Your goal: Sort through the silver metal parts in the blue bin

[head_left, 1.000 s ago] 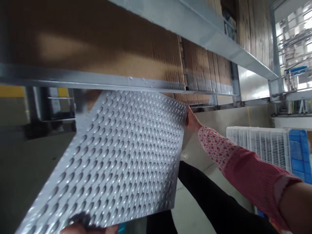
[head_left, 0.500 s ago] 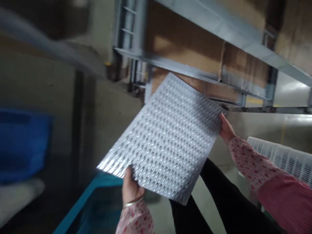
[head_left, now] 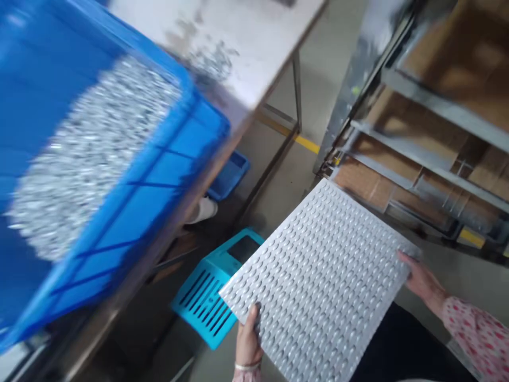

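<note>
A flat silvery dimpled sheet [head_left: 326, 281], with rows of small oval bumps or hollows, is held tilted in front of my body. My left hand [head_left: 248, 339] grips its near left edge, thumb on top and fingers hidden underneath. On the opposite side, my right hand [head_left: 425, 281] pinches the sheet near its right corner. Left of the sheet, a big blue bin [head_left: 159, 170] holds a heap of small shiny metal-looking pieces [head_left: 95, 154], too blurred to name. That bin rests on a worktable [head_left: 254, 53].
Below the table edge stands a turquoise slotted plastic basket [head_left: 210, 297], partly behind the sheet. A smaller blue tray [head_left: 228, 175] sits under the table. Metal shelving [head_left: 437, 170] with cardboard boxes [head_left: 366, 183] rises at the right. Yellow tape [head_left: 307, 143] marks the floor.
The view has swung left, bringing the blue bin and the worktable into sight. Both hands still hold the dimpled sheet, which now appears lower and further right, with the shelving shifted right.
</note>
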A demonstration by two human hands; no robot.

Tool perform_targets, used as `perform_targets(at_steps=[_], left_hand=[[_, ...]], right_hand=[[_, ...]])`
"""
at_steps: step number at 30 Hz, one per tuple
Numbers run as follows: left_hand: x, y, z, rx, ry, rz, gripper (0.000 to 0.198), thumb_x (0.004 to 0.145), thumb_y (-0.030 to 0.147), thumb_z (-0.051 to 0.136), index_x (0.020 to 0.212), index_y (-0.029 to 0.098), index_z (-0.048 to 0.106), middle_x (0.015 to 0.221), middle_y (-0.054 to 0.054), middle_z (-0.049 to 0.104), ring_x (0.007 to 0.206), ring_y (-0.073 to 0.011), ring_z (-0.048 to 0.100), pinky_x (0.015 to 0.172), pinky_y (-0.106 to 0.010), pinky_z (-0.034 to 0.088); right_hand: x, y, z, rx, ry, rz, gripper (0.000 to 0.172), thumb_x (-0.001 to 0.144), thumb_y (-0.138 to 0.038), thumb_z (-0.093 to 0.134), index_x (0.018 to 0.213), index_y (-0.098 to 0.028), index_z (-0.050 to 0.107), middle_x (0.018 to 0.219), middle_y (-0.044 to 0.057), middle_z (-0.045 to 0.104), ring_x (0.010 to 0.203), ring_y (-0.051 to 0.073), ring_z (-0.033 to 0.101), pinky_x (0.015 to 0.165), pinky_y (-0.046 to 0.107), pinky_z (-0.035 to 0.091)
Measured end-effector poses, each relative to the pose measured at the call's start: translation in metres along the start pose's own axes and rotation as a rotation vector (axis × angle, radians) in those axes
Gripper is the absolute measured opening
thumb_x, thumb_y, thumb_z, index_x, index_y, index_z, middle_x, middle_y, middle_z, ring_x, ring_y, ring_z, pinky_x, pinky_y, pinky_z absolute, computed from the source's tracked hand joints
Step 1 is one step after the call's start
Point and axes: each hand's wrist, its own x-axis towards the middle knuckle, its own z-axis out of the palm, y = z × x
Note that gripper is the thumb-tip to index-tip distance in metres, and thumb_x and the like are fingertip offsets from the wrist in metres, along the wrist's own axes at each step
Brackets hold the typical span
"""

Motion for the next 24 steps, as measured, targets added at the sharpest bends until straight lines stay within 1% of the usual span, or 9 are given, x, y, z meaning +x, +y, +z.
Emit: perform_targets(at_steps=[3,6,8,10,13,16,18,21,24], left_hand=[[-0.048,0.009,-0.046,-0.07,0.036,0.087,0.058,0.081,0.038,0.059,0.136,0.024,0.051,0.123,-0.007,0.067,0.128,-0.03,0.05,0.107,-0.043,0.043],[-0.087,0.024,-0.084,-0.159,0.085,0.233,0.065,0.075,0.044,0.065,0.136,0.026,0.051,0.12,-0.007,0.068,0.129,-0.0323,0.049,0.11,-0.045,0.04],[-0.107,0.04,-0.104,-0.219,0.119,0.304,0.066,0.074,0.045,0.067,0.135,0.026,0.052,0.119,-0.007,0.068,0.129,-0.0333,0.049,0.11,-0.046,0.039],[-0.123,0.06,-0.12,-0.279,0.135,0.357,0.065,0.075,0.044,0.065,0.135,0.025,0.052,0.118,-0.007,0.068,0.127,-0.0336,0.05,0.109,-0.047,0.04],[-0.138,0.097,-0.139,-0.356,0.092,0.437,0.064,0.078,0.044,0.063,0.137,0.025,0.049,0.116,-0.007,0.069,0.123,-0.0326,0.054,0.107,-0.047,0.042],[-0.139,0.141,-0.154,-0.425,0.016,0.458,0.06,0.081,0.041,0.061,0.137,0.025,0.049,0.115,-0.007,0.07,0.119,-0.031,0.058,0.104,-0.047,0.045],[-0.13,0.176,-0.164,-0.463,-0.023,0.459,0.056,0.083,0.036,0.059,0.137,0.024,0.05,0.116,-0.008,0.069,0.117,-0.0299,0.059,0.104,-0.047,0.046],[-0.103,0.234,-0.178,-0.471,-0.043,0.494,0.054,0.083,0.029,0.061,0.136,0.021,0.052,0.115,-0.008,0.069,0.117,-0.0281,0.06,0.105,-0.045,0.045],[-0.064,0.293,-0.192,-0.415,-0.06,0.469,0.053,0.082,0.025,0.064,0.133,0.016,0.054,0.111,-0.01,0.071,0.117,-0.0281,0.06,0.105,-0.043,0.044]], right_hand=[[-0.033,-0.042,0.019,0.002,-0.129,-0.014,0.027,0.058,-0.038,0.077,0.084,-0.037,0.072,0.087,0.006,0.076,0.094,0.033,0.071,0.074,0.041,0.063],[-0.067,-0.089,0.05,0.064,-0.293,-0.032,0.03,0.055,-0.039,0.082,0.083,-0.029,0.073,0.092,0.009,0.076,0.097,0.034,0.071,0.083,0.045,0.061],[-0.091,-0.122,0.075,0.117,-0.405,-0.066,0.034,0.053,-0.036,0.085,0.083,-0.024,0.072,0.097,0.009,0.076,0.1,0.033,0.07,0.088,0.046,0.059],[-0.115,-0.154,0.104,0.16,-0.492,-0.126,0.038,0.051,-0.033,0.087,0.084,-0.022,0.071,0.097,0.009,0.076,0.1,0.033,0.07,0.089,0.047,0.058],[-0.148,-0.195,0.15,0.195,-0.587,-0.226,0.043,0.048,-0.032,0.089,0.085,-0.021,0.07,0.093,0.008,0.076,0.096,0.032,0.071,0.089,0.047,0.057],[-0.173,-0.225,0.2,0.223,-0.664,-0.345,0.043,0.051,-0.033,0.088,0.087,-0.021,0.069,0.092,0.006,0.076,0.096,0.03,0.07,0.09,0.047,0.055],[-0.185,-0.239,0.236,0.249,-0.689,-0.422,0.042,0.055,-0.035,0.087,0.09,-0.021,0.069,0.094,0.005,0.076,0.098,0.029,0.07,0.093,0.047,0.054],[-0.201,-0.251,0.287,0.275,-0.662,-0.499,0.044,0.055,-0.037,0.087,0.092,-0.021,0.07,0.096,0.004,0.076,0.098,0.027,0.07,0.096,0.045,0.052],[-0.213,-0.256,0.332,0.244,-0.615,-0.534,0.045,0.054,-0.038,0.088,0.092,-0.021,0.07,0.095,0.004,0.076,0.097,0.027,0.07,0.096,0.044,0.051]])
